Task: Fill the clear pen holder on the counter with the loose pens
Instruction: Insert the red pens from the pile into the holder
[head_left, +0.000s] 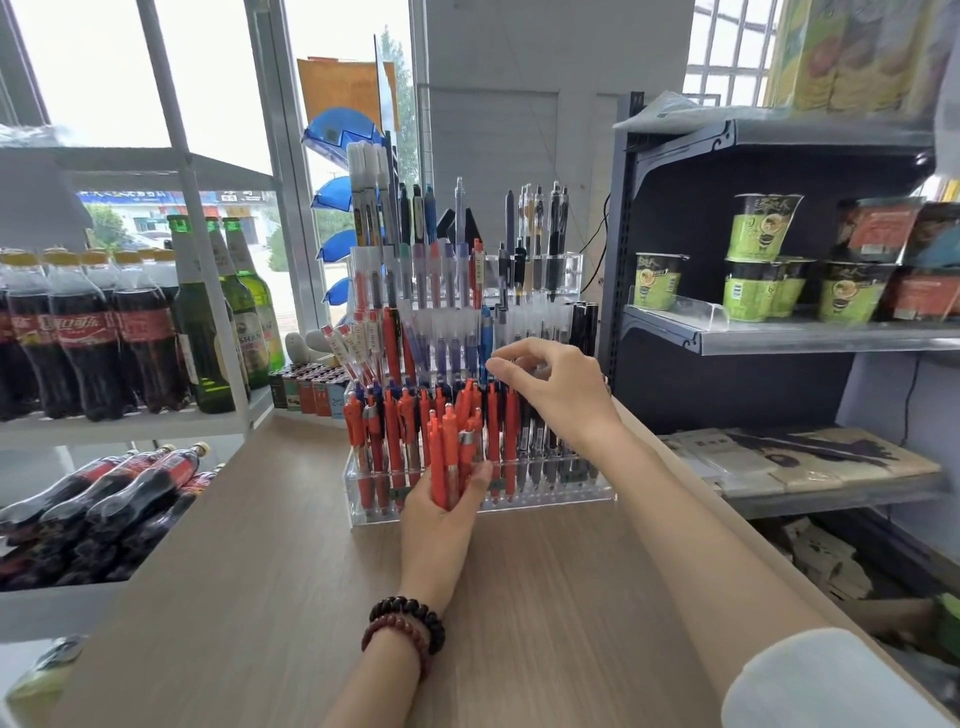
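Two hands are in view: the left hand (441, 514) and the right hand (556, 387). Two bead bracelets (408, 626) sit on the left wrist. One clear tiered pen holder (550, 496) stands on one wooden counter (519, 597); its pens are too crowded to count. Three green glass bottles (208, 312) stand on the left shelf. Upright cola bottles (78, 332) show five yellow caps; more lie below, number unclear. Five green noodle cups (761, 228) are visible on the right shelf.
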